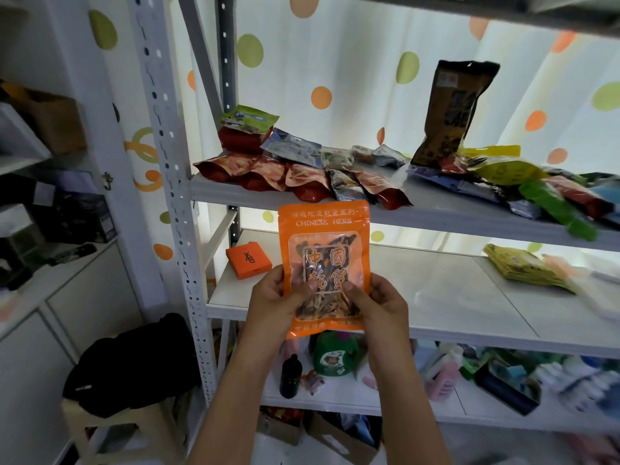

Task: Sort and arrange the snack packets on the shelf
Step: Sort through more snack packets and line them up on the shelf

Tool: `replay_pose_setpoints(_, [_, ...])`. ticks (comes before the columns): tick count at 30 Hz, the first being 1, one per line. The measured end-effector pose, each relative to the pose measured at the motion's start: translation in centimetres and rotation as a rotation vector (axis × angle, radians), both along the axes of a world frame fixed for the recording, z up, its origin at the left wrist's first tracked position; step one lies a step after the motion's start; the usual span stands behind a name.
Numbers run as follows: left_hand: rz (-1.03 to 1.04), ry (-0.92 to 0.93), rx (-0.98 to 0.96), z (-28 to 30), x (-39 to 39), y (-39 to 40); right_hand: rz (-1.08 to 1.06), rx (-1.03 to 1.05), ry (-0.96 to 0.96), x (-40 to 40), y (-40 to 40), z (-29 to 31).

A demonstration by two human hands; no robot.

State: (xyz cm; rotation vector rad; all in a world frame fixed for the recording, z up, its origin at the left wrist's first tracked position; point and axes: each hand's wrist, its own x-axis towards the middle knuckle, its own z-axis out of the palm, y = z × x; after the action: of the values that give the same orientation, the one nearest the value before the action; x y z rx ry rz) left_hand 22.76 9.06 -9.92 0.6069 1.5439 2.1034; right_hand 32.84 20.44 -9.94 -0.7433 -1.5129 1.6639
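Note:
An orange snack packet (323, 236) with a clear window is held upright in front of the shelves. My left hand (278, 302) grips its lower left edge and my right hand (377, 305) grips its lower right edge, thumbs on the front. On the upper shelf (446, 213) lie several packets: red ones (268, 174) at the left, a green-topped one (248, 119) stacked behind them, a tall dark packet (449, 109) standing upright, and yellow and green packets (523, 182) heaped at the right.
The middle shelf (419, 290) holds a small orange box (248, 260) at the left and yellow packets (523, 266) at the right. Bottles and boxes fill the lower shelf (369, 401). A stool with a black bag (134, 367) stands left of the rack's perforated post (181, 196).

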Motion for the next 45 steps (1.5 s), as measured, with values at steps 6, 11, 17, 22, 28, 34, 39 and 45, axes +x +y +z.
replay_pose_setpoints(6, [-0.003, 0.096, -0.005, 2.7, 0.1, 1.9, -0.061, 0.022, 0.055, 0.9, 0.8, 2.2])
replay_pose_setpoints(11, [-0.034, 0.213, 0.02, 6.9, 0.0, 5.0, -0.089, 0.038, 0.114, 1.4, 3.2, 5.9])
replay_pose_setpoints(17, [0.004, 0.331, -0.014, 11.1, -0.4, 9.6, -0.166, 0.049, 0.135, 0.9, 7.2, 9.9])
replay_pose_setpoints(22, [0.068, 0.448, -0.1, 12.9, -1.8, 13.0, -0.217, 0.012, 0.092, 0.3, 11.3, 12.2])
replay_pose_setpoints(28, [0.118, 0.714, -0.313, 14.2, -4.0, 17.2, -0.237, 0.119, -0.097, -1.8, 17.5, 14.0])
replay_pose_setpoints(34, [0.197, 0.806, -0.506, 15.5, -6.3, 22.3, -0.089, 0.421, -0.433, -4.8, 23.0, 14.3])
replay_pose_setpoints(39, [0.19, 0.844, -0.71, 15.9, -7.4, 25.7, 0.048, 0.621, -0.618, -6.9, 27.5, 13.7])
replay_pose_setpoints(45, [0.137, 0.891, -0.931, 17.2, -8.7, 28.4, 0.065, 0.798, -0.57, -8.9, 31.9, 14.5])
